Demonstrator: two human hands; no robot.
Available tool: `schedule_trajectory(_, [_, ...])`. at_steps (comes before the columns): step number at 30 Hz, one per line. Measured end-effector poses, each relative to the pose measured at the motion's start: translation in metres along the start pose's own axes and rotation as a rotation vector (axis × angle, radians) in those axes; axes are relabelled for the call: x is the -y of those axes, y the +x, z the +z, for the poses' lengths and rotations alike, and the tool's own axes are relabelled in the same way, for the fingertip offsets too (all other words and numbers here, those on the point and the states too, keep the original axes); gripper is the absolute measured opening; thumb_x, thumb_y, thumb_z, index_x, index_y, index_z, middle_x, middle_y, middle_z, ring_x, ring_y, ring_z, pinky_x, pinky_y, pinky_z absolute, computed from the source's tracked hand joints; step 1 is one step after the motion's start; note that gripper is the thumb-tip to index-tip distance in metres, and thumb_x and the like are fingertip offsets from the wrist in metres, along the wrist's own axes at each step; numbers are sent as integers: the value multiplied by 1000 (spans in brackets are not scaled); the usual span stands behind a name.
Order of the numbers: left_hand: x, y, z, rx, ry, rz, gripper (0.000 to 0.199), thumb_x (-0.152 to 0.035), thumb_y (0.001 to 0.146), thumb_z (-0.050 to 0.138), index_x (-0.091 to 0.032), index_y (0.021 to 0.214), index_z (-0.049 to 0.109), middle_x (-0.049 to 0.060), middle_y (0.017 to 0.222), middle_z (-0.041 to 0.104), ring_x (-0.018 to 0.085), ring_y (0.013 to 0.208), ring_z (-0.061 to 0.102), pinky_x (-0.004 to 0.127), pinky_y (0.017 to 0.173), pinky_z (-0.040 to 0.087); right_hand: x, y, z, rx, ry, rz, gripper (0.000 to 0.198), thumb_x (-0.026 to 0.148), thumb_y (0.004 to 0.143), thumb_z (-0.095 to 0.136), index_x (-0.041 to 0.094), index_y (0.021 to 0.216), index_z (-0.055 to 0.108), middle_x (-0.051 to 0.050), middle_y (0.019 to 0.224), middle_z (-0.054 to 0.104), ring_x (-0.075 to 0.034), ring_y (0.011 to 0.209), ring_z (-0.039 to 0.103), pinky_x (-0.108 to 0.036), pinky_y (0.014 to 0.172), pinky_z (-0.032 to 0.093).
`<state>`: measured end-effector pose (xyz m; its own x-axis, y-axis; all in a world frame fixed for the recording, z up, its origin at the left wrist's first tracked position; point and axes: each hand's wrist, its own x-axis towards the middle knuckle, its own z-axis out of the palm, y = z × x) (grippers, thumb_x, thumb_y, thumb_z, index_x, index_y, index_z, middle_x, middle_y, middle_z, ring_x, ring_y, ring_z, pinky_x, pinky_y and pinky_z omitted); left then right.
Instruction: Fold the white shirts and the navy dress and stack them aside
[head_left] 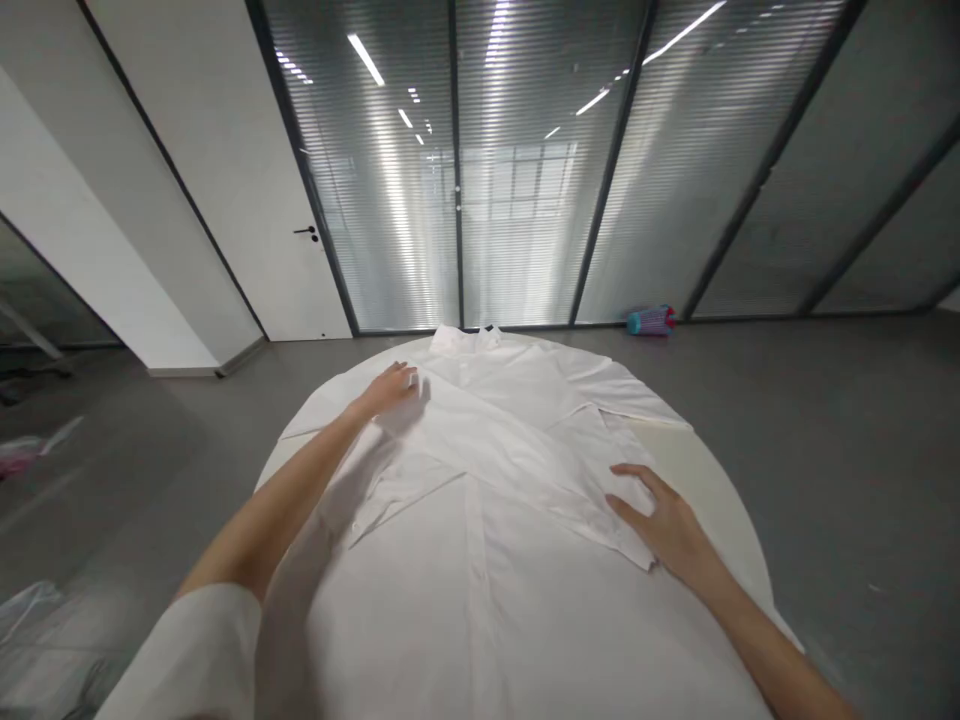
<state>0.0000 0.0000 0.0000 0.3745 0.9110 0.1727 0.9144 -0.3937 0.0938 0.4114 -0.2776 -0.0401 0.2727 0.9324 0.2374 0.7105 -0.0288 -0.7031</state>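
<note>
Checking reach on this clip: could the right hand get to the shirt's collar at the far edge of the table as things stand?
Probably yes. The right hand lies flat on a folded sleeve, and only flat shirt lies between it and the collar. The left hand sits off to the side.

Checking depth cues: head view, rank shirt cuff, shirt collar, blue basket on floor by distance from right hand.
1. Shirt cuff: under the right hand, right side of table.
2. Shirt collar: far table edge, centre.
3. Blue basket: on the floor by the glass wall.

Bare table edge [720, 480] beside shirt [487, 560]
</note>
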Motion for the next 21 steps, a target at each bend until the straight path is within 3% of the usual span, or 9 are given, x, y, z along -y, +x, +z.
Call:
schedule_trajectory(4, [-3, 32, 36, 38, 25, -49, 68, -56, 95, 47, -21, 153, 40, 15, 161, 32, 40, 150, 21, 52, 118, 23, -1, -3, 2, 16, -88, -54, 36, 44, 80, 58, 25, 109, 63, -10, 109, 72, -31, 101, 69, -45, 92, 52])
schedule_trajectory(8, [5, 34, 54, 48, 45, -84, 78, -65, 96, 36, -19, 159, 28, 16, 164, 25, 41, 151, 16, 50, 119, 17, -7, -5, 3, 3, -140, -64, 34, 45, 81, 57, 25, 108, 64, -9, 103, 70, -31, 101, 68, -44, 90, 52])
schedule_trajectory(11, [9, 33, 59, 50, 61, -76, 84, -67, 96, 32, -13, 160, 23, 14, 165, 22, 41, 152, 13, 47, 121, 15, -12, -5, 6, 3, -157, -61, 34, 44, 82, 57, 25, 110, 64, -10, 105, 69, -31, 102, 68, -45, 92, 52])
schedule_trajectory(16, [13, 40, 55, 62, 85, -64, 87, -70, 92, 37, -12, 156, 30, 16, 160, 34, 37, 150, 25, 45, 119, 22, -17, -7, 7, -14, -213, -98, 32, 43, 86, 55, 25, 110, 64, -10, 108, 69, -32, 105, 67, -47, 94, 53])
schedule_trajectory(19, [15, 39, 57, 16, 108, -75, 87, -70, 94, 34, -10, 156, 28, 18, 163, 26, 36, 153, 16, 47, 121, 15, -10, -15, -1, -59, -370, -154, 37, 43, 91, 51, 23, 119, 64, -14, 117, 66, -35, 107, 66, -52, 95, 51])
schedule_trajectory(21, [15, 37, 59, 3, 119, -91, 88, -70, 94, 33, -8, 156, 29, 20, 165, 20, 38, 153, 12, 48, 121, 13, 1, -20, -8, -105, -485, -245, 39, 41, 94, 49, 23, 126, 64, -17, 132, 60, -39, 121, 59, -58, 103, 45])
